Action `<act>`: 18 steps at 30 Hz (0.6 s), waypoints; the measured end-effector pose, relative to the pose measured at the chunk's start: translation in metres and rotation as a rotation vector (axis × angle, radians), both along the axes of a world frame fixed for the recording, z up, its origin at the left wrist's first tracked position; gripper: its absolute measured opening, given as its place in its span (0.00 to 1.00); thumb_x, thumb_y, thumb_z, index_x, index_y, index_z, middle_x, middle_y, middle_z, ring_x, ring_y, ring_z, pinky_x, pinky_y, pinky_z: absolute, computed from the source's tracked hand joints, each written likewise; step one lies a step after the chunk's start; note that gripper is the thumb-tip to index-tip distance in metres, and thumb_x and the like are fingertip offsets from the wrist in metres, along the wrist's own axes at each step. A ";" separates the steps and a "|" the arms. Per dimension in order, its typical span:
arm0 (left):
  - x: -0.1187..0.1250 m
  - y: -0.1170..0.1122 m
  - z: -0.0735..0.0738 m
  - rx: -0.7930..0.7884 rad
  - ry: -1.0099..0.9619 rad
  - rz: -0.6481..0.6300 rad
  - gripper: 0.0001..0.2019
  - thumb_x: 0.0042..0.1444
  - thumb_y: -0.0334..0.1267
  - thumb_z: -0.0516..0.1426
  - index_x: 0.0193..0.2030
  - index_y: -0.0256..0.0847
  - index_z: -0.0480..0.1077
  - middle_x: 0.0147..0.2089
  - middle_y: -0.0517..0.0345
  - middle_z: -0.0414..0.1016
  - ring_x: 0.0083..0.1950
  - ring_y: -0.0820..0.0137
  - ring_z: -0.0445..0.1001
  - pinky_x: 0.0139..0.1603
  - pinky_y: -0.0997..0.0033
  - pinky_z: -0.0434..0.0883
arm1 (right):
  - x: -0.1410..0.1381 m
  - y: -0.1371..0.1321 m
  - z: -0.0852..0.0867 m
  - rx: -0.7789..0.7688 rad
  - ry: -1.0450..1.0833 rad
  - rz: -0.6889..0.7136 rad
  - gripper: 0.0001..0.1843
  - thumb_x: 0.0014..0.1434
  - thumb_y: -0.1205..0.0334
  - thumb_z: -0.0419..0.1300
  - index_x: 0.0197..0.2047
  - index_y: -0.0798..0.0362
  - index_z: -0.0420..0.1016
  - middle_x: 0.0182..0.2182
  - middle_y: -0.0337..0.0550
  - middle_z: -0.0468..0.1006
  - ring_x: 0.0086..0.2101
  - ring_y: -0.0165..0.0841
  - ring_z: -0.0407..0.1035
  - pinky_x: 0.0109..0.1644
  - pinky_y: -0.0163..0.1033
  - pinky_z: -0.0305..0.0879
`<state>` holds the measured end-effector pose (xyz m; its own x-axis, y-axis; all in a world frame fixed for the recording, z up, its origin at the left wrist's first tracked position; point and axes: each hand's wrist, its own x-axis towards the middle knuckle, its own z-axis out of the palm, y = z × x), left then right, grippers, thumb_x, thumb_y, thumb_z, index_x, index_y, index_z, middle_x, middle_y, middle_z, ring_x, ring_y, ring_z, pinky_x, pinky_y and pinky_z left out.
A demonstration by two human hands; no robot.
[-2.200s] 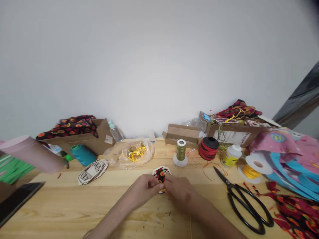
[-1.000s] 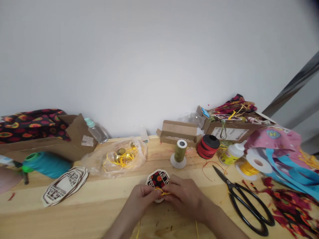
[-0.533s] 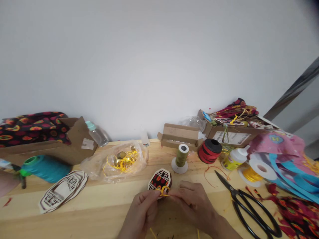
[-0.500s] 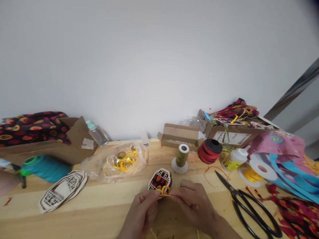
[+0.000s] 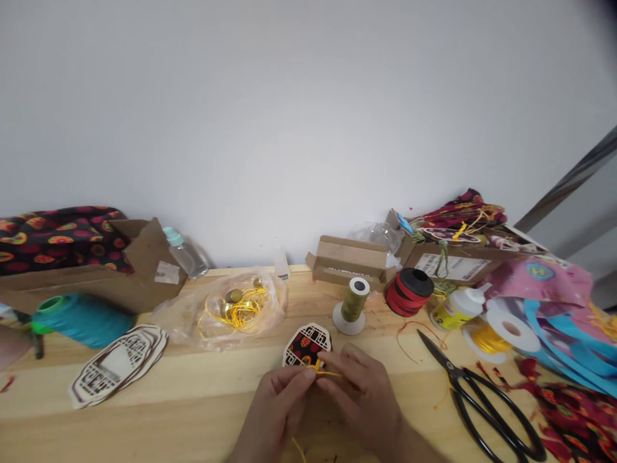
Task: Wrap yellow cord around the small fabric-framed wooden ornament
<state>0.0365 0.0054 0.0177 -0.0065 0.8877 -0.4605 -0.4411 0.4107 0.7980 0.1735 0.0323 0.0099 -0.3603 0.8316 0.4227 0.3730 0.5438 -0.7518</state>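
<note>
Yellow cord runs between my two hands at the near middle of the table. My left hand pinches it between thumb and forefinger. Close by on the right, my right hand is closed, thumb and forefinger at the cord's loop. Just beyond the fingertips lies a lattice-cut wooden plaque backed with dark patterned fabric; its near edge is hidden by my hands. A loose tail of cord hangs below my left hand.
Black-handled scissors lie at the right, by a yellow cord spool and a glue bottle. Olive thread and a red spool stand behind. Left are lattice plaques, teal thread and a plastic bag.
My right hand has moved left, nearer my left fingertips. The open loop of yellow cord has become smaller and is partly covered by the fingers. The view has shifted slightly.
</note>
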 end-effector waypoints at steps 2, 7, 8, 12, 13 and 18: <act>0.002 0.000 0.003 0.011 -0.011 -0.010 0.11 0.36 0.40 0.61 0.14 0.34 0.69 0.08 0.74 0.44 0.13 0.85 0.37 0.13 0.81 0.36 | 0.000 0.000 -0.002 0.083 -0.004 -0.004 0.10 0.52 0.65 0.54 0.39 0.53 0.72 0.24 0.42 0.72 0.23 0.27 0.65 0.24 0.29 0.60; 0.003 0.000 0.009 0.017 -0.003 -0.008 0.10 0.35 0.40 0.62 0.18 0.33 0.74 0.07 0.73 0.47 0.13 0.85 0.38 0.13 0.82 0.37 | 0.001 0.001 -0.004 0.155 0.024 0.049 0.12 0.54 0.67 0.52 0.41 0.52 0.71 0.24 0.40 0.76 0.22 0.26 0.69 0.25 0.27 0.63; 0.003 -0.001 0.011 0.018 0.009 -0.010 0.10 0.36 0.40 0.62 0.19 0.33 0.75 0.07 0.73 0.47 0.13 0.85 0.38 0.13 0.82 0.37 | 0.001 0.000 -0.003 0.158 0.029 0.063 0.12 0.54 0.68 0.52 0.42 0.52 0.70 0.25 0.40 0.77 0.23 0.26 0.70 0.26 0.26 0.64; 0.002 0.000 0.020 0.009 -0.012 -0.034 0.09 0.35 0.39 0.63 0.22 0.33 0.76 0.06 0.73 0.47 0.14 0.84 0.37 0.13 0.83 0.44 | 0.005 -0.001 0.000 0.177 -0.028 0.089 0.15 0.54 0.70 0.50 0.44 0.50 0.67 0.31 0.38 0.78 0.26 0.26 0.72 0.28 0.26 0.64; 0.002 0.000 0.021 0.013 -0.021 -0.040 0.09 0.35 0.38 0.63 0.22 0.34 0.77 0.06 0.73 0.48 0.14 0.84 0.38 0.14 0.83 0.47 | 0.007 -0.002 0.001 0.178 -0.055 0.090 0.16 0.53 0.71 0.49 0.45 0.49 0.66 0.31 0.37 0.78 0.26 0.26 0.72 0.27 0.26 0.64; 0.001 0.001 0.020 0.031 -0.038 -0.074 0.10 0.35 0.41 0.62 0.24 0.35 0.77 0.08 0.68 0.60 0.14 0.82 0.54 0.20 0.81 0.58 | 0.010 -0.003 0.003 0.156 -0.115 0.090 0.20 0.51 0.73 0.48 0.46 0.48 0.65 0.28 0.36 0.78 0.23 0.26 0.71 0.25 0.26 0.62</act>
